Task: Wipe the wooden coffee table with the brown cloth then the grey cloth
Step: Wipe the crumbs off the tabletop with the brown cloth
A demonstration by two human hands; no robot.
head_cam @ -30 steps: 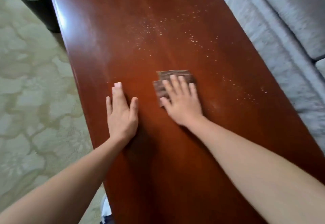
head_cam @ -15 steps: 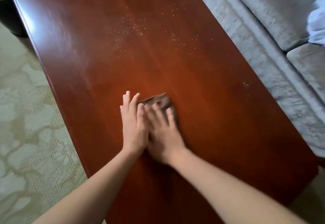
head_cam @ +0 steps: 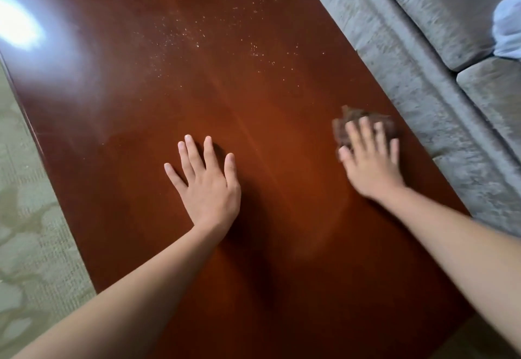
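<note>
I see the table (head_cam: 253, 99), glossy red-brown wood, with pale specks (head_cam: 197, 34) scattered across its far half. The left hand (head_cam: 207, 186) lies flat mid-table. The cloth (head_cam: 390, 126) sits near the right edge under the right hand (head_cam: 372, 167).

Our left hand (head_cam: 207, 186) lies palm down, fingers straight and spread, thumb pointing toward the right hand. Our right hand (head_cam: 370, 162), well apart from it and slightly farther forward, is blurred, its straight fingers pressing flat on the brown cloth (head_cam: 387, 129). Both forearms are bare and stretched forward.
</note>
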